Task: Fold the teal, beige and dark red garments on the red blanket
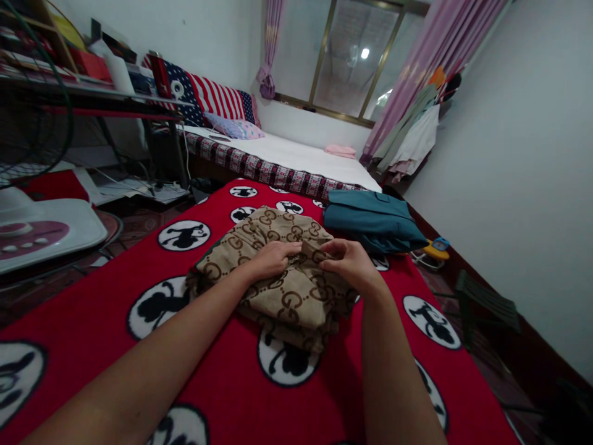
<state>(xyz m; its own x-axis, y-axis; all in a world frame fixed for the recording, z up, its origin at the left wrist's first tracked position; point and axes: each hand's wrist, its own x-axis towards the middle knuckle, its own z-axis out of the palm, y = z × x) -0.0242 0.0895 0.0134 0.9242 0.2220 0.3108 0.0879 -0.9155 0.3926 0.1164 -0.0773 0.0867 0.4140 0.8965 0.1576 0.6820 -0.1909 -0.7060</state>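
A folded tan garment [291,304] with a brown monogram pattern lies in a soft, creased bundle on the red blanket. My left hand [273,258] rests on top of it, its fingers closed on the cloth near the middle; some fingertips are hidden in the folds. From the right side, my right hand [349,264] pinches a raised bit of the same fabric between thumb and fingers. Just beyond the right hand sits a folded teal garment [370,216], touched by neither hand.
The red blanket [231,383] has black-and-white round prints. A white-topped bed [296,151] stands behind. At left are a cluttered desk [125,97] and a fan [41,228]. A dark green folding stool [486,303] and a yellow object [435,250] lie right; clothes [421,133] hang by the curtain.
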